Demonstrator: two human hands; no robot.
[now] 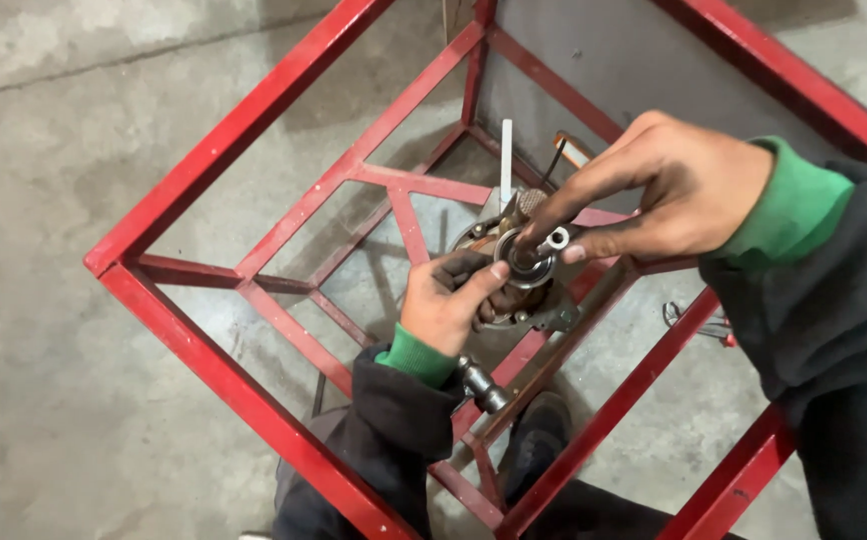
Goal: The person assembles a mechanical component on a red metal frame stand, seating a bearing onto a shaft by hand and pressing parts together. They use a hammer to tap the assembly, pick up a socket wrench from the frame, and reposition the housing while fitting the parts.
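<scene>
My left hand (444, 305) grips the motor body (514, 290) | my right hand (674, 190) pinches the shaft tip (554, 240) | bearing (526, 262) seated on shaft; red frame (254, 400) below.

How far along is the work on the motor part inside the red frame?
Done: the motor part already sits at the bench vise inside the red frame. In hand: the left hand grips its side while the right hand pinches a small metal piece at its central bearing. Left: whether that piece is going on or coming off cannot be told. Pliers lie unused on the floor.
</scene>
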